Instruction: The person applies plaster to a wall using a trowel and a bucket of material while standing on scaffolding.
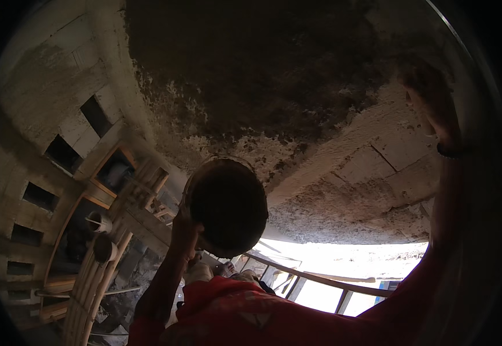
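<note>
Round dark container [226,207] at middle of view, just below the lower edge of a dark, damp-looking patch [251,63] on a rough surface. Left hand [186,235] grips it at its lower left side, fingers closed on the edge; forearm rises from the lower edge of view. Rim reads as a thin paler band, clearest at upper left. Within the rim all is near black: cannot tell whether it holds anything, or how full. Right hand [428,95] raised at far right, near the right end of the dark patch, dark band [450,152] at its wrist; deep shadow there, so cannot tell whether it is open or closed, nor whether it touches the surface. Two more vessels at left, well apart from the held one: a pale bucket [102,224] with a thin light bar by its mouth, and just below it a darker bucket [106,250], both by the upper end of a row of long poles [87,294]. Contents of both too dim to read. Left wall [14,150] of pale blocks, with dark rectangular openings. Wearer's red shirt [251,317] along the bottom; railing [320,279] beyond it, against bright light.
</note>
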### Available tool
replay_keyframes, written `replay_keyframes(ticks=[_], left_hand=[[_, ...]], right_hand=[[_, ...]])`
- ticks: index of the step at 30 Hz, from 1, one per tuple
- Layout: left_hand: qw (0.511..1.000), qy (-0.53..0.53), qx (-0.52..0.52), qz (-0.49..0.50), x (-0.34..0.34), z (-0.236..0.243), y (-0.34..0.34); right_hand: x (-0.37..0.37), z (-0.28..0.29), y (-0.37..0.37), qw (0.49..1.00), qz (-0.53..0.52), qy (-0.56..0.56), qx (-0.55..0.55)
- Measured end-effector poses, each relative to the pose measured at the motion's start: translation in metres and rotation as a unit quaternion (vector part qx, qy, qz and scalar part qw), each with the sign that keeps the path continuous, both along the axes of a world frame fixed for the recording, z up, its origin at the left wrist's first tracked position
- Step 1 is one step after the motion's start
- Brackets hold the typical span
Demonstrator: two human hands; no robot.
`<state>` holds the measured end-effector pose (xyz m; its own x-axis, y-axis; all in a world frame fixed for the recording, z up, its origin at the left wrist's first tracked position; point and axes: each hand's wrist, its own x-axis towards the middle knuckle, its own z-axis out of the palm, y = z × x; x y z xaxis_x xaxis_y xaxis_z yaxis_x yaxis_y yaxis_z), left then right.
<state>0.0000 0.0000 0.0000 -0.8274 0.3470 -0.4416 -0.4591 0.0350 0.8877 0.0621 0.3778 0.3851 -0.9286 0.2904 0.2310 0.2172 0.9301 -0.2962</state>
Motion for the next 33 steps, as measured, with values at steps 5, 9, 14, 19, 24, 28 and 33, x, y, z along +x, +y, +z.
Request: replay_keyframes(ticks=[5, 9, 14, 19, 24, 28, 33], left_hand=[[0.999, 0.011, 0.029, -0.033, -0.006, 0.022, 0.02], [0.988, 0.109, -0.036, -0.101, -0.013, 0.04, 0.04], [0.973, 0.165, -0.065, -0.148, -0.017, 0.043, 0.053], [0.984, 0.137, 0.032, -0.108, -0.013, 0.032, 0.069], [0.983, 0.137, -0.004, -0.119, -0.014, 0.035, 0.07], [0.994, 0.045, 0.035, -0.093, -0.02, 0.045, 0.058], [0.995, 0.037, 0.076, -0.052, -0.016, 0.049, 0.054]], right_hand=[[0.019, -0.122, -0.023, 0.947, 0.281, -0.067, 0.139], [0.042, -0.211, -0.076, 0.915, 0.153, -0.216, 0.304], [0.055, -0.278, -0.082, 0.932, 0.106, -0.255, 0.236], [0.062, -0.335, -0.078, 0.942, 0.161, -0.29, 0.039], [0.073, -0.368, -0.079, 0.957, 0.204, -0.2, 0.04], [0.076, -0.341, -0.076, 0.978, 0.171, -0.101, -0.067], [0.065, -0.271, -0.067, 0.962, 0.201, -0.177, -0.044]])
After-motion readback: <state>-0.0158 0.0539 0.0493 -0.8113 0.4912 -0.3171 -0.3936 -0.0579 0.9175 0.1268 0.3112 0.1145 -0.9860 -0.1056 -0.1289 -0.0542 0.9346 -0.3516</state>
